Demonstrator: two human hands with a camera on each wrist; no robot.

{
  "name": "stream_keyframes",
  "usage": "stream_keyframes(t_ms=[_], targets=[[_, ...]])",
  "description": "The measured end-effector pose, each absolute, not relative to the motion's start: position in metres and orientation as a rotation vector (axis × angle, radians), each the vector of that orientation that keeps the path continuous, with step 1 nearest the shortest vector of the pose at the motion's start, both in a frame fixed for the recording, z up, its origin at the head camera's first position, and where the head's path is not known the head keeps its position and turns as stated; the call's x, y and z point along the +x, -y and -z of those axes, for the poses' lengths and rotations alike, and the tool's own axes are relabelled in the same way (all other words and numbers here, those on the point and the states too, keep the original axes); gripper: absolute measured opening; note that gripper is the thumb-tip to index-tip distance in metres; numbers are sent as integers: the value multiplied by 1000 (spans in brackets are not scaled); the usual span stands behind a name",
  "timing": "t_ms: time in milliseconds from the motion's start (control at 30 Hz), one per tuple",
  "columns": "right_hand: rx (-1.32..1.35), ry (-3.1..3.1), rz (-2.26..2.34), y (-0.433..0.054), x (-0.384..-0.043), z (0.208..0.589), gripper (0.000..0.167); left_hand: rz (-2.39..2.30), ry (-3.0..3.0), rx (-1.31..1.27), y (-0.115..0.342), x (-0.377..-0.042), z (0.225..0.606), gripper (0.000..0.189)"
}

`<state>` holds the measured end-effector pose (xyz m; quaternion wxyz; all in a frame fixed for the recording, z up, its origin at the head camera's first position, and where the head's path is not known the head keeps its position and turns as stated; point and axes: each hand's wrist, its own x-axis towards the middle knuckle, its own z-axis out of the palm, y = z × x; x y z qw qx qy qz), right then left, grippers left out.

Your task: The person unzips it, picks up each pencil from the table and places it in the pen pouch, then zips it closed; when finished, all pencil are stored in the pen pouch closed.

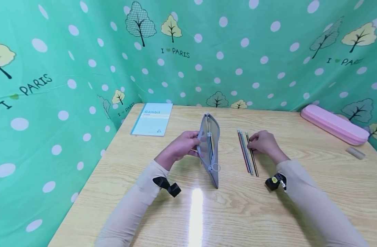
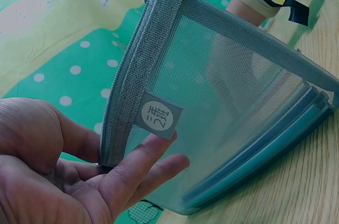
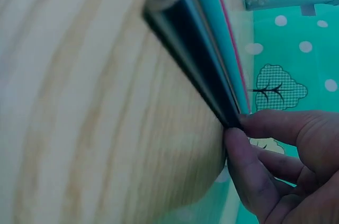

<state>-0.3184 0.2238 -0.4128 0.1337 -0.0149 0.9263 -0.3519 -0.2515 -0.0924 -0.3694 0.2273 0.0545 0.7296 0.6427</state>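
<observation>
My left hand (image 1: 184,143) grips one side of a grey mesh zip pouch (image 1: 215,171), which stands on edge with its mouth spread apart. Inside it, dark pencils (image 1: 210,142) lean lengthwise. The left wrist view shows a label (image 2: 160,116) on the mesh beside my fingertips. My right hand (image 1: 263,142) pinches a black pencil (image 3: 198,57) between thumb and fingers, near its upper end. Just left of that one, a red pencil (image 1: 243,152) and a light blue pencil (image 1: 247,157) lie side by side on the wooden table (image 1: 234,212).
A pale blue notebook (image 1: 152,120) lies at the back left of the table. Toward the back right sits a pink pencil case (image 1: 333,124), with a small grey block (image 1: 355,153) in front of it. A green patterned cloth (image 1: 237,61) hangs behind the table.
</observation>
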Motion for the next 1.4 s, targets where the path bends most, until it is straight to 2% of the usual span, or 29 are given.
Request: stream_keyframes(t_ms=[467, 833, 1067, 1400], targets=[[36, -2212, 1494, -245, -319, 401, 60, -1772, -2006, 165, 93, -252, 368, 53], [-85, -2077, 1744, -240, -313, 390, 60, -1780, -2006, 160, 93, -253, 367, 54], [-64, -2014, 1818, -235, -310, 388, 58, -1774, -2009, 152, 93, -252, 366, 53], [-82, -1966, 1896, -223, -307, 374, 63, -1782, -1997, 164, 92, -255, 368, 53]])
